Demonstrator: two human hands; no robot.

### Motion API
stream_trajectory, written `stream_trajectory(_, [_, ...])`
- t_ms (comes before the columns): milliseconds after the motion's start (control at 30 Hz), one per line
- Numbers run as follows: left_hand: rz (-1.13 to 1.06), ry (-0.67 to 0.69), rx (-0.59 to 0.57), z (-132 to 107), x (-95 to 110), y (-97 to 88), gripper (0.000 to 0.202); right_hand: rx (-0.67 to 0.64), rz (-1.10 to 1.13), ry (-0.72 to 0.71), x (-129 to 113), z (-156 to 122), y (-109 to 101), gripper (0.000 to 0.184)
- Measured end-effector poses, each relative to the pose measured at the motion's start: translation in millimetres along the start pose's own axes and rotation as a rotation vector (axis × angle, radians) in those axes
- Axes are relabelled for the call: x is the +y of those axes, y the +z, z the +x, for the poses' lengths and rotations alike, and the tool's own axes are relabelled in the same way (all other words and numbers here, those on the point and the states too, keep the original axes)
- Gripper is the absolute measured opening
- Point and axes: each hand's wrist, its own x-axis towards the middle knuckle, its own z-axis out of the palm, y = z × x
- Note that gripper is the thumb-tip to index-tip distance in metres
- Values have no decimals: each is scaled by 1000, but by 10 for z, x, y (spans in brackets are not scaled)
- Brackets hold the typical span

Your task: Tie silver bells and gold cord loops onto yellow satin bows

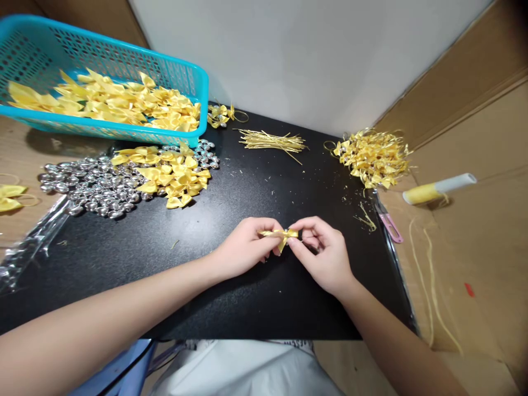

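Over the front middle of the black tabletop, my two hands meet at one yellow ribbon bow (282, 235). My left hand (252, 246) pinches the bow's left side between thumb and fingers. From the other side, my right hand (322, 250) grips the bow near its knot, fingers curled. A small silvery spot shows at the bow's centre, between the fingertips. Something dark sits by the right fingers; I cannot make out what it is. Loose yellow bows (181, 176) and a heap of silver beads (97, 184) lie to the left.
A blue basket (198, 104) of yellow bows stands at the back left. Gold twist ties (272, 141) lie at the back middle. A bunch of finished-looking bows (373, 159) is at the back right, with pink-handled scissors (391, 228) and a ribbon tube (439, 188) nearby.
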Motion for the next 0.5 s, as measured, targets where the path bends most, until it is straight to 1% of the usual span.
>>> stream_trajectory(67, [-30, -11, 33, 15, -17, -4, 24, -8, 160, 27, 10, -30, -41, 15])
stream_trajectory(133, [-65, -27, 77, 33, -27, -6, 26, 5, 347, 15, 21, -65, -73, 11])
stream_trajectory(200, [-97, -46, 111, 50, -26, -7, 24, 12, 477, -25, 27, -95, -85, 8])
stream_trajectory(267, [-121, -58, 132, 62, -15, -10, 19, -21, 521, -64, 23, -115, -82, 8])
stream_trajectory(333, [-127, -62, 150, 68, 1, -12, 15, -49, 518, -97, 8, -124, -72, 9])
stream_trajectory(500, [-89, -54, 154, 73, 18, -8, 13, -26, 481, -175, -31, -122, -65, 5])
